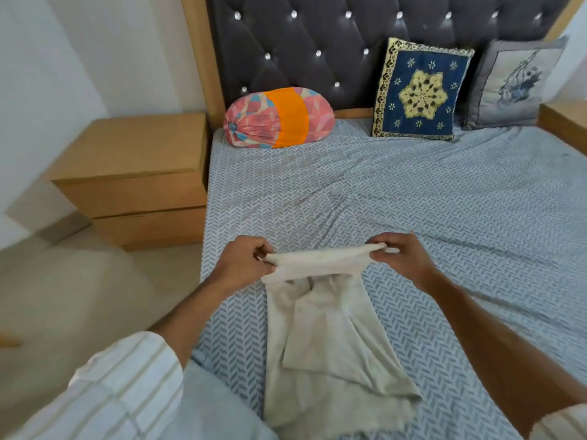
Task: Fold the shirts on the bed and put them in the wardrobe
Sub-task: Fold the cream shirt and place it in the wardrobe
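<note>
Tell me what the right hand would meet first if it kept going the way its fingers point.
The right hand points leftward along the raised shirt edge it pinches, so it would likely meet the left hand gripping the other end, though depth is uncertain.

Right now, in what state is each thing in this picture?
left hand: pinches the shirt's far left corner
right hand: pinches the far right corner
white shirt: far edge lifted, rest lying partly folded on the bed
bed sheet: spread, slightly wrinkled
bolster: lying at the headboard
blue cushion: leaning upright
grey cushion: leaning upright
nightstand: drawers closed
</note>
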